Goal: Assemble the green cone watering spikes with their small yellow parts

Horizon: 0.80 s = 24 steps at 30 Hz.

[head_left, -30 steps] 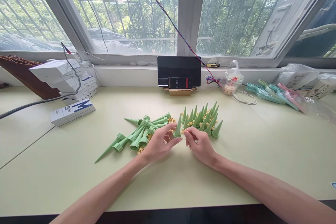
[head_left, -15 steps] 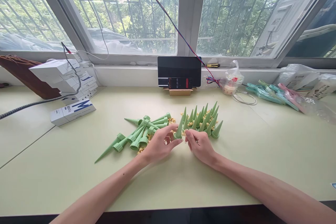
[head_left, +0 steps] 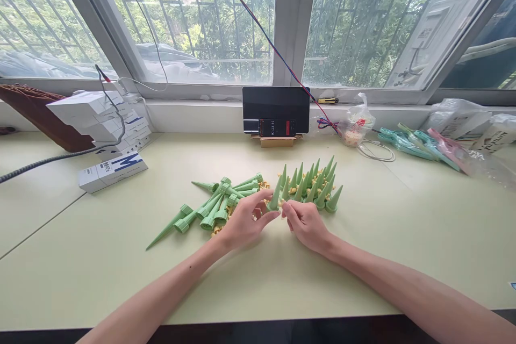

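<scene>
Between the fingers of my left hand (head_left: 252, 219) stands a green plastic spike (head_left: 274, 199), its point upward. My right hand (head_left: 304, 223) is closed in a pinch on a small yellow valve (head_left: 281, 203) at the right side of that spike; the fingertips hide most of it. Just behind and to the right, several green spikes (head_left: 334, 200) stand upright in rows with yellow pieces (head_left: 315, 195) on them. Left of my hands lies a loose pile of green spikes (head_left: 209, 219), with more small yellow valves (head_left: 217, 230) partly hidden under my left hand.
A phone (head_left: 278, 127) leans on a black tablet (head_left: 276, 102) by the window. White boxes (head_left: 113, 171) stand at the left. At the back right are a bagged cup (head_left: 357, 123) and wrapped teal and pink items (head_left: 419, 145). A cable (head_left: 60, 157) crosses the left side.
My right hand has shifted slightly left, toward the spike. My left hand and the spike have hardly moved.
</scene>
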### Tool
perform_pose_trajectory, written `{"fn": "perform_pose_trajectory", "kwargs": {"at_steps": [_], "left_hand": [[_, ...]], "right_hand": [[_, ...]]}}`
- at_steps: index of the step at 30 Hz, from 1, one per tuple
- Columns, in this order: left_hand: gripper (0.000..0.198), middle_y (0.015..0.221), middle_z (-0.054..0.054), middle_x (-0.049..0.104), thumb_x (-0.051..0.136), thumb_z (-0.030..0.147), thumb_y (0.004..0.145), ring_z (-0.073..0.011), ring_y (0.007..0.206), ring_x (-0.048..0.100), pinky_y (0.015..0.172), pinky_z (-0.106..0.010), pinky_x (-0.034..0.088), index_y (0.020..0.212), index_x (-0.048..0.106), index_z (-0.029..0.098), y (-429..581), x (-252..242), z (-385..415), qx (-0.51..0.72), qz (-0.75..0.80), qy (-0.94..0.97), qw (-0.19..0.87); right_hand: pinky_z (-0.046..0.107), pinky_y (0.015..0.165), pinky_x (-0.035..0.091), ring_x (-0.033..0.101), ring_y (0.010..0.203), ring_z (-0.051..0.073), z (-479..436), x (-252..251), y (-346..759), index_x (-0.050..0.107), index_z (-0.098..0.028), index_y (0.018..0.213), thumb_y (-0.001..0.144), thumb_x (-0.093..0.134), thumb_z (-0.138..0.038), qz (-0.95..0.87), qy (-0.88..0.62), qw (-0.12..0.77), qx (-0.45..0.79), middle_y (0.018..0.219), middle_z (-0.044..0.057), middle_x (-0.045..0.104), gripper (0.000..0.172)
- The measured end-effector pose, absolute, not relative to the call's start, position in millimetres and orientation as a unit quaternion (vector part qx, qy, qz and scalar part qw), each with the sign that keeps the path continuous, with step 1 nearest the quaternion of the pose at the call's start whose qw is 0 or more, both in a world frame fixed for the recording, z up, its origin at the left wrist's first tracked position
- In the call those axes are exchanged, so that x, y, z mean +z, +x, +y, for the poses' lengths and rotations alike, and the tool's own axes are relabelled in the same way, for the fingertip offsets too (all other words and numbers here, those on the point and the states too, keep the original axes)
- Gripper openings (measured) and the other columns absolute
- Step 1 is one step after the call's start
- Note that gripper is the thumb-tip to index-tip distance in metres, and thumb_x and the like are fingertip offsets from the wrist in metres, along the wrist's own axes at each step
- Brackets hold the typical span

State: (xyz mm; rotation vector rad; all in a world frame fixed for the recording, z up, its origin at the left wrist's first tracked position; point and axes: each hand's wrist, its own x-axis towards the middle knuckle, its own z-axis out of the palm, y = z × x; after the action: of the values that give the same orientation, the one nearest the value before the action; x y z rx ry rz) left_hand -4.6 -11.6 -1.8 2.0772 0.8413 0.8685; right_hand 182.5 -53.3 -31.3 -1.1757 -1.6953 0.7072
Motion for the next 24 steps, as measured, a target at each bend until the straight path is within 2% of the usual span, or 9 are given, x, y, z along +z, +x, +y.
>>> {"fn": "perform_pose_trajectory", "kwargs": {"at_steps": [6, 13, 24], "left_hand": [[0.026, 0.091, -0.002, 0.061, 0.062, 0.034, 0.090, -0.0111, 0.066, 0.056, 0.060, -0.026, 0.053, 0.112, 0.057, 0.021, -4.0, 0.3, -12.0, 0.333, 0.327, 0.808, 0.359], [0.026, 0.085, -0.001, 0.060, 0.063, 0.034, 0.088, -0.0116, 0.065, 0.057, 0.060, -0.026, 0.054, 0.109, 0.058, 0.020, -4.1, 0.0, -11.2, 0.341, 0.334, 0.804, 0.355], [0.025, 0.089, -0.002, 0.063, 0.062, 0.035, 0.089, -0.0112, 0.064, 0.057, 0.060, -0.027, 0.054, 0.109, 0.058, 0.020, -4.0, -0.3, -11.0, 0.341, 0.337, 0.803, 0.354]], "right_hand": [[0.025, 0.050, 0.034, 0.043, 0.045, 0.011, -53.1, -30.7, 181.4, 0.050, -0.019, 0.064, 0.102, 0.037, -0.049, -0.693, -0.479, 0.456, 0.286, 0.049, -0.004, 0.046, 0.050], [0.026, 0.049, 0.033, 0.040, 0.044, 0.010, -53.9, -28.6, 180.6, 0.050, -0.019, 0.063, 0.102, 0.037, -0.049, -0.699, -0.475, 0.452, 0.286, 0.048, -0.004, 0.043, 0.050], [0.025, 0.050, 0.035, 0.042, 0.045, 0.011, -54.0, -29.2, 180.9, 0.053, -0.019, 0.067, 0.103, 0.037, -0.044, -0.716, -0.465, 0.445, 0.271, 0.049, -0.004, 0.045, 0.047]]}}
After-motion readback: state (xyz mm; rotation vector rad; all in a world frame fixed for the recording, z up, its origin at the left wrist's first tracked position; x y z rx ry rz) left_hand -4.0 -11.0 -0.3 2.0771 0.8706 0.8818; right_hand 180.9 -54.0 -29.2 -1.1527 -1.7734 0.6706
